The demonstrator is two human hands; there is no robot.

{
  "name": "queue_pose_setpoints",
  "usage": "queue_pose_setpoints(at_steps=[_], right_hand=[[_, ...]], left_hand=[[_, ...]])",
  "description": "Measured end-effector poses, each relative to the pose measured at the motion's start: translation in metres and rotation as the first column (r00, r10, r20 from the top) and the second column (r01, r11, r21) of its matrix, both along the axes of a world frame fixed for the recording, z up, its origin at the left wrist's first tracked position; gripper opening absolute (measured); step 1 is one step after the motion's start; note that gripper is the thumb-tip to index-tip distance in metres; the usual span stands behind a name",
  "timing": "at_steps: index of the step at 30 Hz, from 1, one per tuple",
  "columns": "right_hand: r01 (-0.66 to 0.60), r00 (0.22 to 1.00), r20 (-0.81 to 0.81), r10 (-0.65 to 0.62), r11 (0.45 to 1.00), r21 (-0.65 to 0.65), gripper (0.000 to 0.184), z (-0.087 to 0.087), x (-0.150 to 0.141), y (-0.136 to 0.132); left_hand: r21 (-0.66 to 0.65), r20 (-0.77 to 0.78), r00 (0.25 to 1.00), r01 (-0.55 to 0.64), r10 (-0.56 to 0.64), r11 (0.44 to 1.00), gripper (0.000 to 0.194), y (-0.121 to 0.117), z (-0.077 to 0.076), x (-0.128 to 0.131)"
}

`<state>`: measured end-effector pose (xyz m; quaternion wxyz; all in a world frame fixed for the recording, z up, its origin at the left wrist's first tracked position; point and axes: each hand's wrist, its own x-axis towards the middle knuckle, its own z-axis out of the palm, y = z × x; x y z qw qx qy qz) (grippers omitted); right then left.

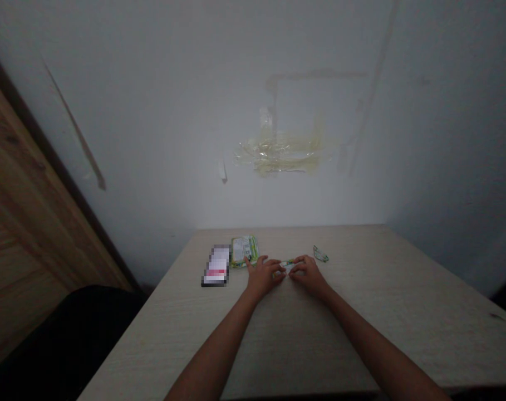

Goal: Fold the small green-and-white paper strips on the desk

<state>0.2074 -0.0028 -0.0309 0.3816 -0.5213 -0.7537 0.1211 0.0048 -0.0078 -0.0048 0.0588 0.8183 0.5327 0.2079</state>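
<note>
Currently | grip: left hand point(263, 275) and right hand point(309, 275) together, fingertips nearly meeting, clamping unclear | item: slim white-and-green strip point(286, 262) just beyond them | nearby: crinkled yellow-green foil packet point(244, 250) left, small clear-green plastic scrap point(320, 254) right, pale wood-grain table point(361, 278)

My bare forearms point(219, 348) angle inward from both sides, my left hand point(263, 277) and right hand point(309, 275) low and palm-down, fingers curled, their tips close together but not clearly touching.
</note>
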Motion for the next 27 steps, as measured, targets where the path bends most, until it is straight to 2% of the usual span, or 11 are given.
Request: queue_pose_setpoints(at_steps=[13, 19, 27], right_hand=[[0.059, 0.998, 0.011, -0.060, 0.995, 0.075, 0.008, -0.005, -0.001, 0.005], [0.143, 0.988, 0.042, -0.147, 0.986, 0.086, 0.012, -0.004, 0.000, 0.011], [0.180, 0.982, 0.041, -0.183, 0.980, 0.082, 0.016, -0.005, 0.005, 0.021]], left_hand=[[-0.023, -0.006, 1.000, -0.002, 0.002, 1.000, 0.024, 0.000, 0.000, 0.000], [-0.035, 0.003, 1.000, -0.010, 0.010, 0.999, 0.024, 0.002, -0.001, 0.000], [-0.049, -0.024, 1.000, -0.017, 0.016, 0.999, 0.025, 0.000, 0.002, 0.000]])
